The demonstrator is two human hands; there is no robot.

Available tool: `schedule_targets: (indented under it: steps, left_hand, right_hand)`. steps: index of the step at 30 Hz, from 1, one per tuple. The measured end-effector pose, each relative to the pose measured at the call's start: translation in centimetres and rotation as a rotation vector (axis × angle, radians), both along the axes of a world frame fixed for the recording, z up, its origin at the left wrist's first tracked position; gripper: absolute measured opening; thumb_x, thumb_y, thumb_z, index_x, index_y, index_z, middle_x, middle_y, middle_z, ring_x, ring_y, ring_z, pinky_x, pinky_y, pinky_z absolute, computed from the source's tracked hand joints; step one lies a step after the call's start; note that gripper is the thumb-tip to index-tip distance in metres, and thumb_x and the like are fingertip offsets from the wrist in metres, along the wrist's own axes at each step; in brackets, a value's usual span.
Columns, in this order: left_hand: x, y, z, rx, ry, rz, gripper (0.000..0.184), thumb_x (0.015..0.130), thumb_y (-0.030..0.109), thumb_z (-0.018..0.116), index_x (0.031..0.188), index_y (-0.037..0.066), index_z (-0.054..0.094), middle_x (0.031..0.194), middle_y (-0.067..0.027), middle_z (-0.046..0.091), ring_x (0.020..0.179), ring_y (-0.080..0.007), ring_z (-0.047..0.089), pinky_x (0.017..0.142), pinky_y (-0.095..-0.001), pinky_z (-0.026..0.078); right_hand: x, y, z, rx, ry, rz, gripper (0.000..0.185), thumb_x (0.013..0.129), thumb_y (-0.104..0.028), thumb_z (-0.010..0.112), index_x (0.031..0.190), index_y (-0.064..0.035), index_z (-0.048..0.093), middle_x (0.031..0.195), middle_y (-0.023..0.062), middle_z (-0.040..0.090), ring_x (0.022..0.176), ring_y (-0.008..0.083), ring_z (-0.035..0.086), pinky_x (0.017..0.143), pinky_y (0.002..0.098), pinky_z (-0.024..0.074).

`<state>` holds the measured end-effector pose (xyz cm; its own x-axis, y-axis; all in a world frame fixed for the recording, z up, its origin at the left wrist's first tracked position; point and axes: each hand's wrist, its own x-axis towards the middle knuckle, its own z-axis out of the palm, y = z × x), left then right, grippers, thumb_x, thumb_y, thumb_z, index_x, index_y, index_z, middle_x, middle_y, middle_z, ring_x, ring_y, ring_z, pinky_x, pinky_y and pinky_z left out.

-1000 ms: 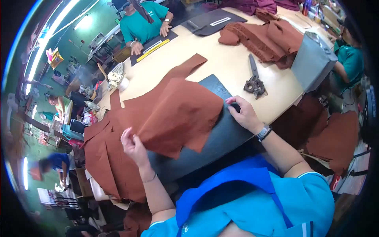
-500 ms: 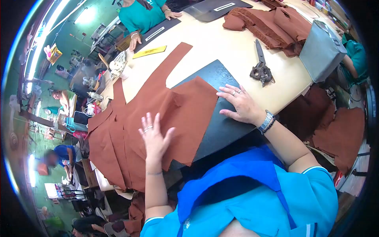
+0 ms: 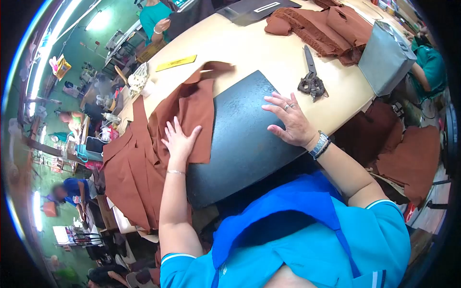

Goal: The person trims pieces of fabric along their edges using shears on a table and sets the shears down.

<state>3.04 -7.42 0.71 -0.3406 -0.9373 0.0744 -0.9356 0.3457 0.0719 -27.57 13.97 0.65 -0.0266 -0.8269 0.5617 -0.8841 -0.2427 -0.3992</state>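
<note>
My left hand [image 3: 180, 140] lies with spread fingers on a large brown sheet of leather-like material [image 3: 137, 158], which is bunched up and folded over toward the left. The sheet's far strip curls up above the table. To the right of it, a dark, smooth board [image 3: 240, 129] rests at the table's near edge, its surface largely uncovered. My right hand [image 3: 290, 120], with rings on a finger and a watch on the wrist, is above the board's right side, fingers apart and holding nothing. Whether it touches the board I cannot tell.
Large scissors [image 3: 312, 77] with wrapped handles lie on the pale table [image 3: 240, 48]. Beyond are a yellow ruler-like strip [image 3: 176, 63], a brown pile [image 3: 326, 31] and a grey box [image 3: 386, 57]. A co-worker [image 3: 154, 21] lifts a dark sheet [image 3: 192, 18]. Brown pieces [image 3: 408, 161] hang at right.
My left hand has swept the brown sheet leftward, folding it and baring more of the dark board. My right hand has barely moved. The co-worker has lifted a dark sheet off the table.
</note>
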Motion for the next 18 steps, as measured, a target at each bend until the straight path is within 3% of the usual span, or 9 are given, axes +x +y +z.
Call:
schedule_targets:
  steps: [2,7,12,13,16,17,18]
  left_hand:
    - [0.1,1.7,-0.4,-0.008,0.035,-0.022,0.11,0.075,0.077,0.055,0.154,0.012,0.014,0.158,-0.0241,0.009,0.146,-0.0398,0.008,0.111,-0.0663,0.01]
    - [-2.2,10.3,1.5,0.147,0.04,-0.384,0.111,0.074,0.071,0.063,0.154,0.013,0.014,0.158,-0.0242,0.0,0.146,-0.0431,0.002,0.11,-0.0684,0.006]
    - [-0.7,10.3,2.0,0.033,0.13,-0.264,0.094,0.084,0.06,0.06,0.154,0.014,0.018,0.159,-0.0237,0.001,0.146,-0.0445,0.002,0.11,-0.0676,0.009]
    - [-0.1,9.8,2.0,0.023,0.142,-0.22,0.093,0.084,0.06,0.06,0.154,0.014,0.018,0.159,-0.0234,0.001,0.146,-0.0442,0.003,0.11,-0.0673,0.01]
    - [1.6,8.5,1.5,0.043,0.114,-0.137,0.094,0.083,0.063,0.06,0.153,0.013,0.022,0.158,-0.0234,0.007,0.146,-0.0412,0.009,0.11,-0.0663,0.013]
    - [2.1,8.3,1.2,0.074,0.063,-0.134,0.094,0.082,0.064,0.06,0.152,0.013,0.023,0.158,-0.0237,0.008,0.146,-0.0406,0.01,0.11,-0.066,0.014]
    - [2.1,8.3,1.3,0.106,0.013,-0.13,0.095,0.082,0.064,0.06,0.152,0.012,0.024,0.158,-0.024,0.01,0.146,-0.0399,0.011,0.11,-0.0658,0.015]
  right_hand:
    - [0.1,-0.1,-0.1,0.029,-0.023,0.008,0.049,0.092,-0.048,0.055,0.129,-0.0164,0.053,0.139,0.0073,0.049,0.136,0.028,0.039,0.113,0.0601,0.0152]
    - [0.2,-0.2,-0.4,0.095,-0.007,-0.005,0.049,0.092,-0.049,0.055,0.126,-0.0141,0.054,0.135,0.0096,0.052,0.133,0.0294,0.042,0.111,0.0621,0.0199]
    - [0.2,-0.6,-0.8,0.125,-0.06,-0.15,0.055,0.092,-0.051,0.053,0.123,-0.0059,0.055,0.131,0.0186,0.052,0.127,0.0352,0.046,0.109,0.064,0.0214]
    - [0.0,-0.5,-0.7,0.144,-0.032,-0.165,0.067,0.091,-0.055,0.053,0.127,0.0012,0.05,0.128,0.0228,0.052,0.124,0.0374,0.047,0.109,0.0626,0.0226]
    - [0.1,-0.6,-1.2,0.075,-0.06,-0.303,0.08,0.089,-0.059,0.053,0.134,0.0058,0.041,0.129,0.0242,0.052,0.122,0.0379,0.048,0.109,0.0613,0.0235]
    - [-0.5,-0.6,-1.1,0.07,-0.124,-0.305,0.089,0.089,-0.058,0.055,0.141,0.0083,0.029,0.13,0.0276,0.05,0.123,0.0376,0.047,0.111,0.0553,0.0239]
    - [-1.0,-0.9,-1.3,0.054,-0.366,-0.292,0.088,0.089,-0.056,0.057,0.142,0.0079,0.027,0.13,0.0282,0.05,0.124,0.0373,0.046,0.112,0.053,0.0236]
